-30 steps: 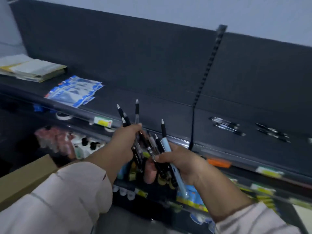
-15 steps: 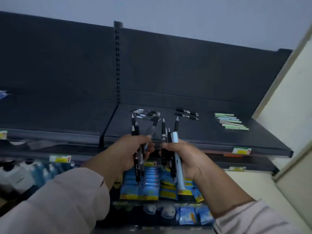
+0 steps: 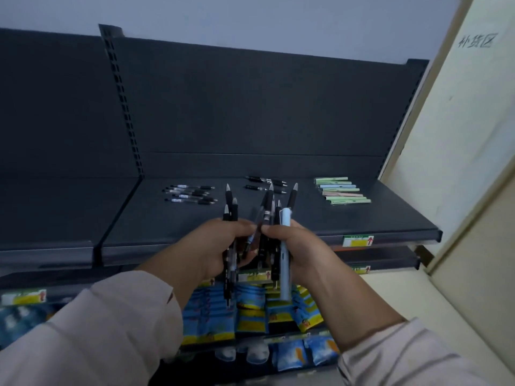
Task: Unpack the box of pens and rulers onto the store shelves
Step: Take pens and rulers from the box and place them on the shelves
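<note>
left hand [image 3: 211, 246]: fingers curled round a small bunch of black pens [image 3: 230, 211], tips up, barrels hanging below the palm.
right hand [image 3: 295, 246]: fingers and thumb closed on a larger mixed bunch [image 3: 268, 203], fanned out, with a light blue pen [image 3: 284, 263] on the outer side.
contact: the two hands meet at thumb level; the bunches are touching or nearly so, exact overlap unclear.
position: both bunches are held in front of the top shelf [image 3: 172, 221], above its front edge and not yet on it.
risk: the fanned bunch is loosely ordered. easing the grip to pick out one pen could let others slip onto the lower shelves.
risk: mixed kinds in one hand could end up in the wrong row.
top shelf contents: clear-barrel pens [image 3: 191, 194] left, dark pens [image 3: 266, 183] middle, pastel pens [image 3: 343, 190] right, the groups well apart.
lower shelf contents: blue packets [image 3: 248, 310] in rows.
box: not in view.
rulers: none seen.
</note>
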